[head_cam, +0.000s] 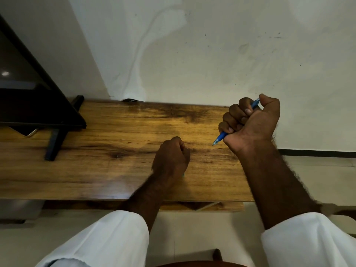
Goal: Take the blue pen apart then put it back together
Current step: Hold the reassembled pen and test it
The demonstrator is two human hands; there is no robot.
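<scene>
Above table (96,170) | right grip (250,122) fisted around blue pen (219,138) | left grip (171,158) closed, resting.

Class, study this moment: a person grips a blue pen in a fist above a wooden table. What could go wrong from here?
1. The right hand holds the blue pen in a full fist, tip out; twisting it apart this way may slip.
2. The left hand rests closed on the table, not steadying the pen.
3. Small parts might roll off the table's near edge.
</scene>
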